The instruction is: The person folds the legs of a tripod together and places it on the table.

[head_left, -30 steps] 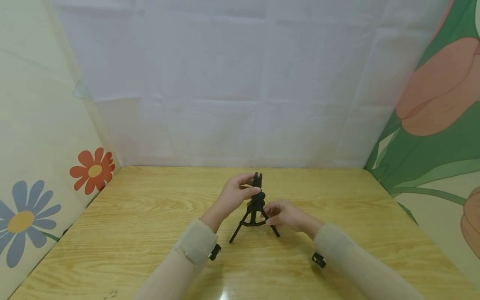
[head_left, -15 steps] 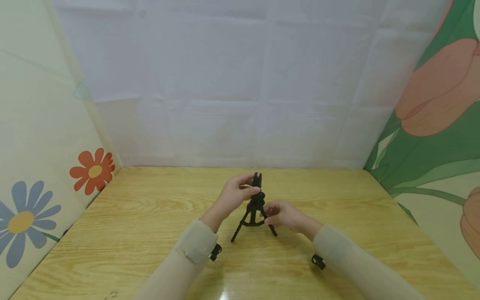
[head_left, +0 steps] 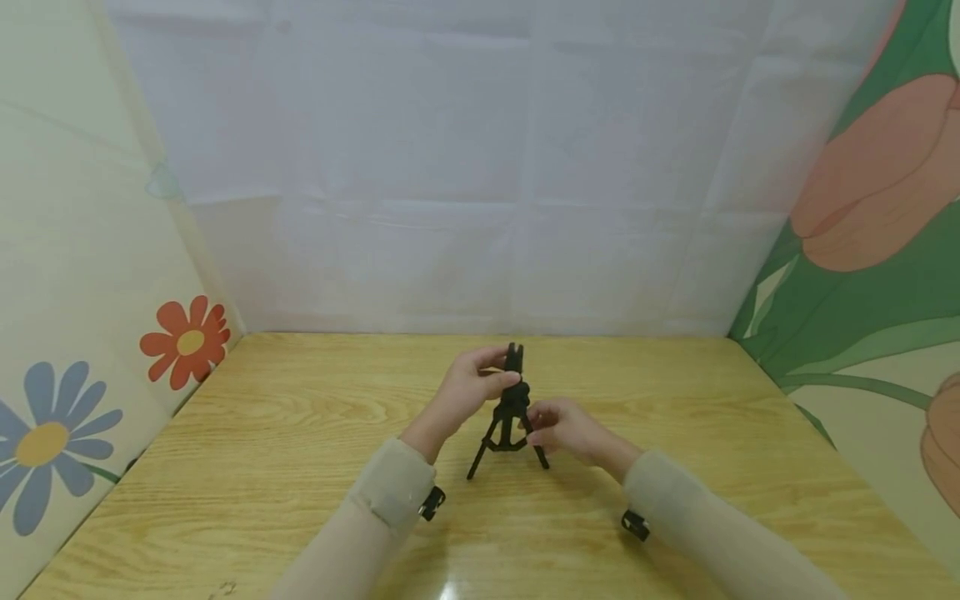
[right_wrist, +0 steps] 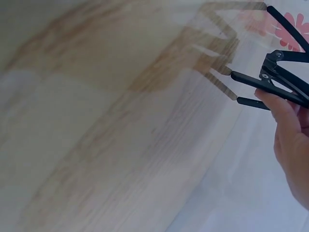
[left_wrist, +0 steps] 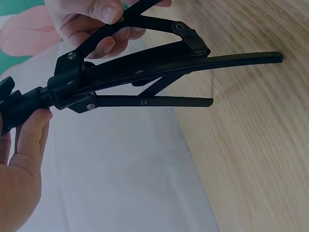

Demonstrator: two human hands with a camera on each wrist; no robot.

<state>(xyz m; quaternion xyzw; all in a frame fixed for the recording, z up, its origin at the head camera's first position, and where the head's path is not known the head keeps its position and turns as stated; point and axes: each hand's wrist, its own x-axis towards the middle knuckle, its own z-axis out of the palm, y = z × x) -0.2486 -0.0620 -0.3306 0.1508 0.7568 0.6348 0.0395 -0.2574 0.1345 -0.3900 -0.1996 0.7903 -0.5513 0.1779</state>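
The tripod (head_left: 506, 431) stands before you on the bench (head_left: 315, 400), roughly midway between the left and right edges and well short of the far edge, with its feet seeming to meet their reflections in the glossy top. It looks light for its size, stiff in each thin bar yet loose as a whole, since the riveted legs and braces should fold about their joints; expect smooth, slightly slippery bars that could nip skin at the hinges. The top is probably the steadiest place to take hold, while a leg is best held near its brace, where a pull should spread the load rather than twist the bar. Your left hand (head_left: 471, 385) reaches in from the left and has hold of the tripod just under its forked top (head_left: 514, 357), thumb in front, with little gap beyond the width of the part; in the left wrist view its fingers (left_wrist: 34, 133) bear on the neck from below. Your right hand (head_left: 573, 431) comes in lower, from the right, nearly closed, pinching the right leg (head_left: 541, 455) close to where the brace joins, thumb on one side and fingers behind. The tripod's middle therefore sits between your two grips, below the left fingers and just left of the right ones.
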